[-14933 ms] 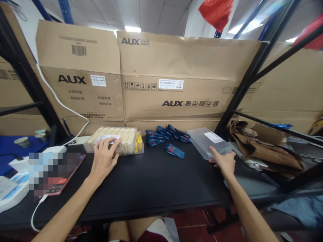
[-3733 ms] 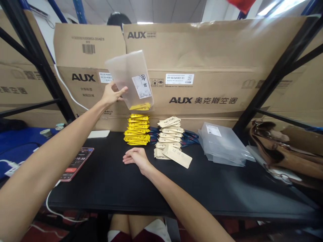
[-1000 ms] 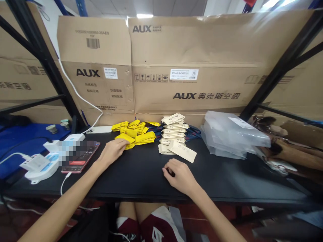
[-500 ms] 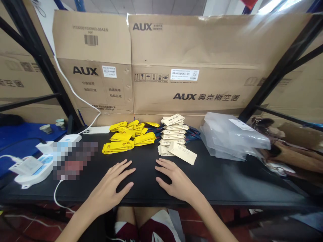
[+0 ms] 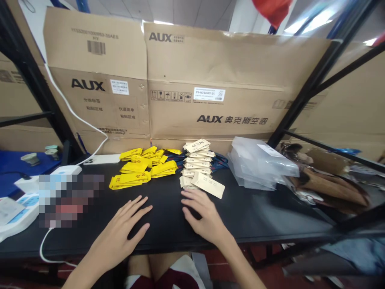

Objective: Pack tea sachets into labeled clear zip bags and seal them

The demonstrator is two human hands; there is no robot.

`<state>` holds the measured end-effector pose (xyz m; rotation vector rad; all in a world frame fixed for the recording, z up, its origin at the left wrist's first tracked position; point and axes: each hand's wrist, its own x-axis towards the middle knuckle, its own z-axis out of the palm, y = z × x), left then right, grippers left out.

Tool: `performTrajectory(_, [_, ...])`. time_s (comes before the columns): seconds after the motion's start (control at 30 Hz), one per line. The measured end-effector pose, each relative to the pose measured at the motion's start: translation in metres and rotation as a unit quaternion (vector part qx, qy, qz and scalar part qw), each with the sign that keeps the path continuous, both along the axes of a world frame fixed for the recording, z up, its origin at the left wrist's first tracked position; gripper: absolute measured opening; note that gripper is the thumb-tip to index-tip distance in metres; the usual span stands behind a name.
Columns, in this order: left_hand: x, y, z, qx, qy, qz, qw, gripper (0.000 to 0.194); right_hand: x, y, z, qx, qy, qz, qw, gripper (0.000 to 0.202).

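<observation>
My left hand (image 5: 124,226) is open over the black tabletop (image 5: 168,218), fingers spread and nothing in it. Beyond its fingertips lie several yellow packets (image 5: 130,180) with dark printing, loosely grouped in short stacks. My right hand (image 5: 204,214) is also open and empty, close to a row of cream packets (image 5: 197,165) with dark characters. One cream packet (image 5: 209,184) lies slantwise at the front of that row, just past the right fingertips. Dark blue packets (image 5: 219,161) show partly behind the cream ones. Whether either palm touches the table I cannot tell.
Clear plastic bags (image 5: 260,164) are piled at the right. On the left are a white power strip (image 5: 22,210), a white cable (image 5: 42,245), a pale phone (image 5: 102,159) and a blurred-out patch. Cardboard (image 5: 171,116) walls the back; black metal posts (image 5: 319,76) flank the table.
The camera view has turned slightly right, so the table's things sit farther left. My right hand has moved nearer the cream packets. Both hands stay open.
</observation>
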<state>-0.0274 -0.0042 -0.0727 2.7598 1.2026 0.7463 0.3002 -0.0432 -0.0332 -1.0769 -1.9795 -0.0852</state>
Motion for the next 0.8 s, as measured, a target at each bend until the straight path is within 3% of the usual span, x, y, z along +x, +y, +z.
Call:
performTrajectory(0.07, [0.0, 0.001, -0.001, -0.006, -0.008, -0.001, 1.0, 0.053, 0.028, -0.003, 0.023, 0.106, 0.012, -0.074, 0.992, 0.025])
performTrajectory(0.13, [0.0, 0.001, -0.001, -0.014, -0.012, -0.001, 1.0, 0.052, 0.069, -0.003, 0.052, 0.172, -0.002, -0.201, 0.964, 0.021])
performTrajectory(0.2, [0.001, 0.001, -0.001, -0.021, -0.011, 0.001, 1.0, 0.051, 0.115, 0.002, 0.078, 0.176, -0.033, -0.321, 0.93, 0.026])
performTrajectory(0.27, [0.002, 0.001, -0.001, -0.027, -0.011, 0.006, 1.0, 0.051, 0.156, 0.011, 0.094, 0.145, -0.081, -0.392, 0.905, 0.05])
performTrajectory(0.33, [0.003, 0.002, -0.001, -0.031, -0.013, 0.009, 0.999, 0.051, 0.187, 0.022, 0.097, 0.1, -0.129, -0.412, 0.896, 0.063])
performTrajectory(0.47, [0.005, 0.0, 0.001, -0.036, -0.016, 0.01, 0.999, 0.049, 0.222, 0.035, 0.083, 0.056, -0.17, -0.39, 0.903, 0.058])
performTrajectory(0.57, [0.008, -0.002, 0.004, -0.053, -0.042, 0.011, 0.998, 0.047, 0.219, 0.028, 0.08, 0.098, -0.136, -0.374, 0.912, 0.05])
performTrajectory(0.67, [0.008, -0.003, 0.014, -0.111, -0.134, 0.015, 0.985, 0.043, 0.186, 0.006, 0.09, 0.171, -0.078, -0.341, 0.921, 0.039])
performTrajectory(0.73, [0.004, -0.002, 0.024, -0.189, -0.248, 0.014, 0.95, 0.043, 0.151, -0.013, 0.096, 0.201, -0.074, -0.281, 0.935, 0.038])
performTrajectory(0.8, [-0.004, 0.0, 0.036, -0.294, -0.388, -0.002, 0.873, 0.053, 0.111, -0.03, 0.096, 0.192, -0.121, -0.169, 0.959, 0.049])
